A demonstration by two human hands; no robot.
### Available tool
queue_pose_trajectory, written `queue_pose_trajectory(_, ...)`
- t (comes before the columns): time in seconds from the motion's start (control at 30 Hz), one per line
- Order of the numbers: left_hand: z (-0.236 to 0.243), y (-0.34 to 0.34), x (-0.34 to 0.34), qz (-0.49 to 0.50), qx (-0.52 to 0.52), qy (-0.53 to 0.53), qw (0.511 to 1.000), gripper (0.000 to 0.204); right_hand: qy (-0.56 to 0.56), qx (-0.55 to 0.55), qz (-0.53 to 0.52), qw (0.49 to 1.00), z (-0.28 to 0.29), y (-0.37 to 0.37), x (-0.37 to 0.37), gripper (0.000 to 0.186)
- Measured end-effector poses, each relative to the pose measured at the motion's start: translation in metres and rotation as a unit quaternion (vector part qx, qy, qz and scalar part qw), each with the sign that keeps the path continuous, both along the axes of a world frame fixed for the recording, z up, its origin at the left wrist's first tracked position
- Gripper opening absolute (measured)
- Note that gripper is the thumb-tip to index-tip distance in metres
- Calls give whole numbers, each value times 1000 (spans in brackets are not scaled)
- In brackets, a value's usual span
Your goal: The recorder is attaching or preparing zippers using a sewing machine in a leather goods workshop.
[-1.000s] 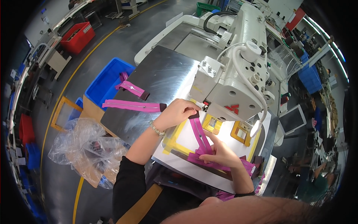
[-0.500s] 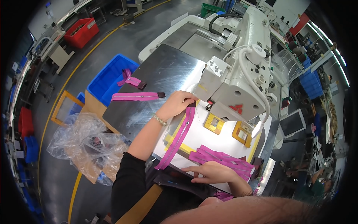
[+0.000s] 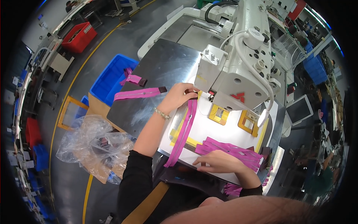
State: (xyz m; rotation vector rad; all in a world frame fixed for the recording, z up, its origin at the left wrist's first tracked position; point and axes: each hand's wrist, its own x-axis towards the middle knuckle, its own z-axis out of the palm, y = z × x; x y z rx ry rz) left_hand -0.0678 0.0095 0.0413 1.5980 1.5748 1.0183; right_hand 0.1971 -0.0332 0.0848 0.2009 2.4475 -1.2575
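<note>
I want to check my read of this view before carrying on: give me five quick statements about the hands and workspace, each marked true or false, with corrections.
1. The left hand holds the dark end of a pink zipper strip. True.
2. The right hand is gripping a yellow frame. False: the right hand is beside the pile of pink zipper strips, with nothing seen in its fingers.
3. Two yellow frames lie to the right of the held strip. True.
4. The blue bin stands to the right of the machine. False: it is to the left.
5. The crumpled clear plastic is left of the person. True.
</note>
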Motion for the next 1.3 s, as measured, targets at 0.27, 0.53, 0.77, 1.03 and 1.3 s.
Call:
queue_pose_trajectory(0.27,3,-3,-14,-36,-27,-105,993,27,229,-311,-430,816,-59,14,-26,38)
queue_pose_trajectory(0.53,5,-8,-7,-58,-3,-129,990,24,165,-464,-516,701,-66,6,-70,45)
queue_pose_trajectory(0.77,14,-10,-13,-106,-47,-60,992,26,148,-455,-533,698,-47,-6,-87,23)
queue_pose_trajectory(1.03,14,-16,-11,-156,-71,-119,978,29,164,-479,-460,729,-63,0,-72,24)
queue_pose_trajectory(1.3,4,-21,-22,-216,-75,-119,966,34,120,-484,-447,743,-72,-3,-55,22)
